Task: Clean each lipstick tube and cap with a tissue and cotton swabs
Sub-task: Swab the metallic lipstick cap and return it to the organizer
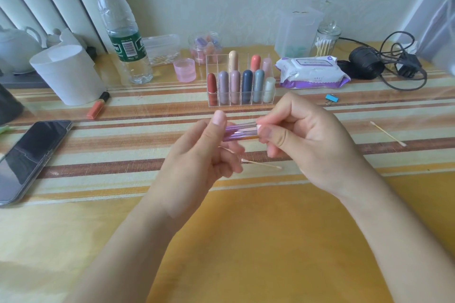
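Head view | left hand [204, 155] and right hand [302, 138] each pinch the lipstick tube [240, 131], in front of rack [241, 104] | risk: glossy tube may slip from fingertip grip and drop

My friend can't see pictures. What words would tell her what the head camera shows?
A left hand and a right hand hold a shiny purple lipstick tube sideways between them, one at each end, above a striped table. Behind stands a clear organizer holding coloured lipsticks; a cotton swab lies on the table under the hands.
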